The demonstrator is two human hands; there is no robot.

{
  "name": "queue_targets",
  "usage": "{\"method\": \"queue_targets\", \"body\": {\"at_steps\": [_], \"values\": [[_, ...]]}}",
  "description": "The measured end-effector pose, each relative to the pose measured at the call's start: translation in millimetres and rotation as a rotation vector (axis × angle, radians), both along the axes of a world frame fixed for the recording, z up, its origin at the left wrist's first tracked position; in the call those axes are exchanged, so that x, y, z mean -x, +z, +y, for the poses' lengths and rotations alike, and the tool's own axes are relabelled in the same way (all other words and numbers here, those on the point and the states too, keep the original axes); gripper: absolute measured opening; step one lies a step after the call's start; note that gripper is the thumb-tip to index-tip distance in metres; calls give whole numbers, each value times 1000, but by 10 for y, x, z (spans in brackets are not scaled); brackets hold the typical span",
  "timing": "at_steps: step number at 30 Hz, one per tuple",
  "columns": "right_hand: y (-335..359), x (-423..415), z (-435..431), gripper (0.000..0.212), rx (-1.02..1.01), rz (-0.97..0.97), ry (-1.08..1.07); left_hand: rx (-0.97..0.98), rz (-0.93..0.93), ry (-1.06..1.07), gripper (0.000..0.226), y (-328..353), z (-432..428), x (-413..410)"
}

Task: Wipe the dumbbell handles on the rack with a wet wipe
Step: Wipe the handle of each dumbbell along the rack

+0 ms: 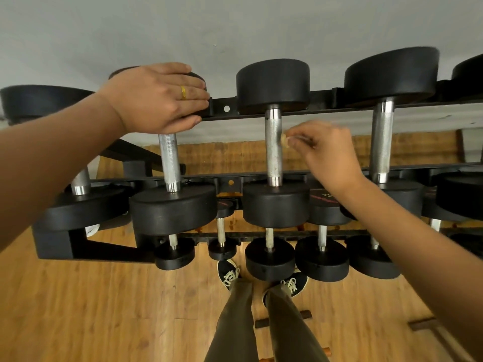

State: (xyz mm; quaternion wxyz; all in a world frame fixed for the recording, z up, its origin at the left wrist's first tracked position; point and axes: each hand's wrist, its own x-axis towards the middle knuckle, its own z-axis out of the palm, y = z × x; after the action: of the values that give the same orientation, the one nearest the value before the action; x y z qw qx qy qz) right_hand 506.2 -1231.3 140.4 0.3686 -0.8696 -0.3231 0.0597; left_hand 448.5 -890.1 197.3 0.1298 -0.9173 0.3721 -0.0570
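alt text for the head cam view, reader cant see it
Right hand pinches a wadded wipe against the steel handle of the middle dumbbell on the top tier of a rack. Left hand rests on the far head of the dumbbell beside it.

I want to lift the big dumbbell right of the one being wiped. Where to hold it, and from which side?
Grip the middle of its knurled handle, from above: it spans the open gap between the rack rails, while the round heads look too broad to grasp.
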Motion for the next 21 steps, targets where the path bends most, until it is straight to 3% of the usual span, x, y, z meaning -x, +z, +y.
{"method": "queue_targets", "body": {"at_steps": [3,6,9,15,21], "values": [[-50,-210,28,33,34,-343,296,-4,2,9,44,-4,-2,4],[-105,-398,68,58,207,-496,562,7,-6,12,44,2,-2,3],[-119,-541,94,66,331,-598,750,14,-20,11,43,-7,-7,6],[-91,-637,106,78,396,-599,831,9,-38,0,41,-23,13,6],[-111,-559,1,75,452,-687,943,10,-52,-11,39,-30,7,3]]}}
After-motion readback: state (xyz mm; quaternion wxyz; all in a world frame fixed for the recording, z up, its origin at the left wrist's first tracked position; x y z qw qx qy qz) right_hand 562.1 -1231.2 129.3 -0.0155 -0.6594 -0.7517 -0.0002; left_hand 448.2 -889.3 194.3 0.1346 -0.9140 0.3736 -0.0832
